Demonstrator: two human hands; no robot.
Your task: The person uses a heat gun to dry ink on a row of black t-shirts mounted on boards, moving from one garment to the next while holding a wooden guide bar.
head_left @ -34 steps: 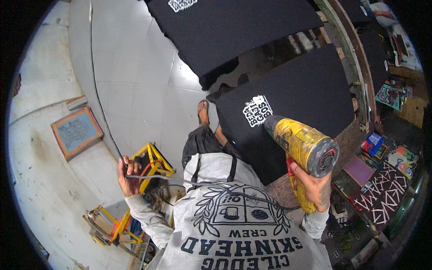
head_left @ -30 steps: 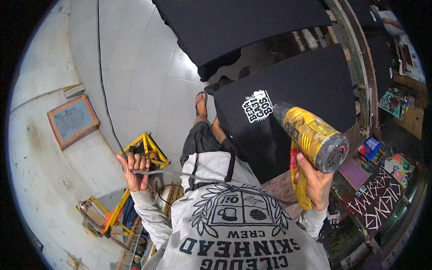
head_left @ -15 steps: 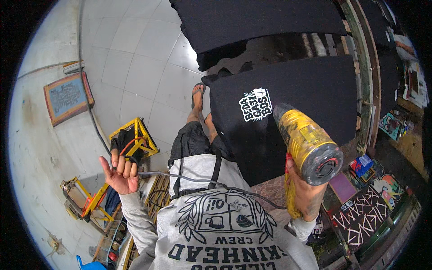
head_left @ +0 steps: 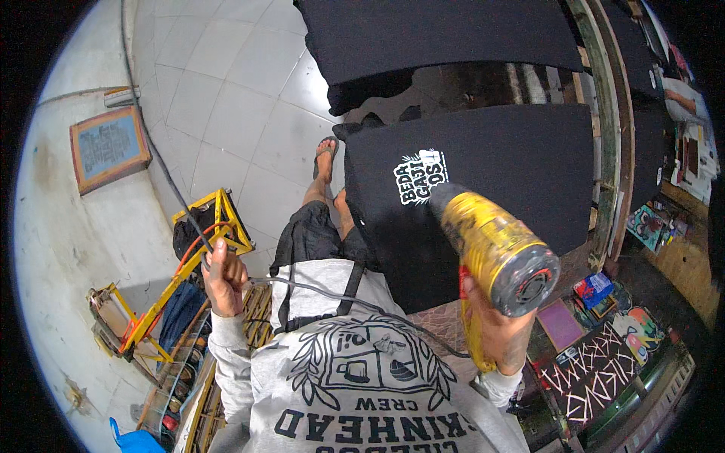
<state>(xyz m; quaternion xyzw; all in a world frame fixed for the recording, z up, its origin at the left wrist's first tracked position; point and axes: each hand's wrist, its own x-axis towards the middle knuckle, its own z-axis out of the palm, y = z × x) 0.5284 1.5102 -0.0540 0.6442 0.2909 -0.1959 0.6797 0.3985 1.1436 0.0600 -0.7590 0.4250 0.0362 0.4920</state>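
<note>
My right hand (head_left: 500,332) grips a worn yellow and black heat gun (head_left: 495,241). Its dark nozzle points down at a white print (head_left: 414,181) and covers the print's lower right part in this view. The print is on a black T-shirt (head_left: 521,162) stretched flat over a board; I cannot tell the gap between nozzle and cloth. Over on the left, my left hand (head_left: 225,285) is closed around a grey power cord (head_left: 321,289), thumb up. The cord runs across my front to the heat gun's side and up past the wall.
A second black shirt (head_left: 445,38) lies beyond the first. A wooden rail (head_left: 615,128) runs along their right ends. Yellow metal frames (head_left: 162,298) stand at left near a framed screen (head_left: 111,149) against the wall. Printed boards (head_left: 593,374) lie at lower right.
The heat gun has shifted left, its nozzle now overlapping the print. My left hand has turned, its outstretched thumb now folded in against the cord.
</note>
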